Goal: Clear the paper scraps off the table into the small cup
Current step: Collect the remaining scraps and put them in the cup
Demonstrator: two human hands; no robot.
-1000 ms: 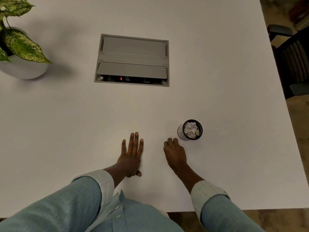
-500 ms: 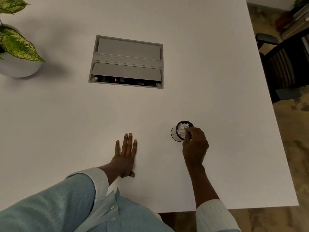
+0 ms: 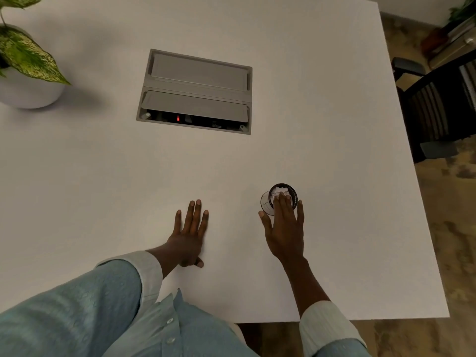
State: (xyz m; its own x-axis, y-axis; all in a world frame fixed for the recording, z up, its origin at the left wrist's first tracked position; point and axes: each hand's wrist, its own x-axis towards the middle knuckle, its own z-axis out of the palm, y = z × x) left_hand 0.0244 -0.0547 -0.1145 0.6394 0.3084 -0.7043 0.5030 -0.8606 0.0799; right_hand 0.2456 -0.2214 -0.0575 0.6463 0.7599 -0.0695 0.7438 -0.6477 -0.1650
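A small clear cup (image 3: pixel 266 203) with a dark rim stands on the white table (image 3: pixel 322 150), filled with crumpled white paper scraps (image 3: pixel 279 190). My right hand (image 3: pixel 284 228) hovers over the cup's near side with fingers spread, its fingertips resting on the scraps at the rim and hiding part of the cup. My left hand (image 3: pixel 189 234) lies flat on the table, palm down, a hand's width left of the cup and holding nothing. No loose scraps show on the table surface.
A grey recessed cable box (image 3: pixel 195 91) with a red light sits in the table's middle. A white pot with a green spotted plant (image 3: pixel 28 70) stands at the far left. A black chair (image 3: pixel 438 106) is beyond the table's right edge.
My right hand moved from the table beside the cup up over its mouth, pinched there, and now has its fingers spread flat on the scraps. The left hand stayed flat.
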